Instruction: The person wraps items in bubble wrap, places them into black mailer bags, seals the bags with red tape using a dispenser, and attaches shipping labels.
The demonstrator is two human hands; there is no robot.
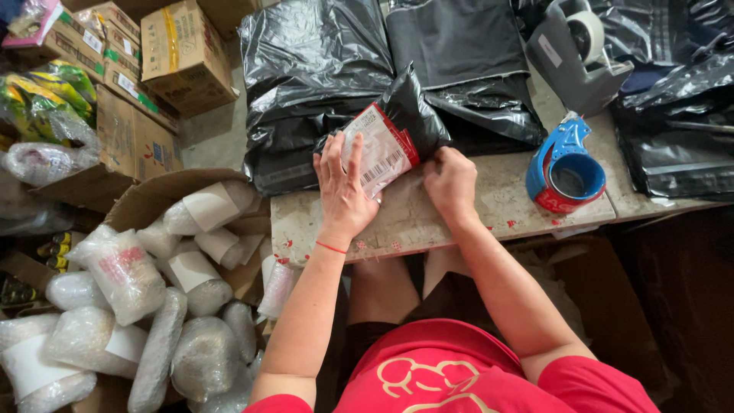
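- Left hand (342, 191) lies flat, fingers spread, pressing the black poly mailer parcel (394, 134).
- Right hand (449, 180) pinches its edge, fingers curled.
- Parcel looks light, soft, slippery; best gripped at folded edge.

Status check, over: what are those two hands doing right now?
Left hand flat on black parcel, over its label. Right hand pinching parcel's edge. Blue tape dispenser to the right, clear.

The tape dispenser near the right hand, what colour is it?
Blue tape dispenser, with a red lower edge, seen in the head view.
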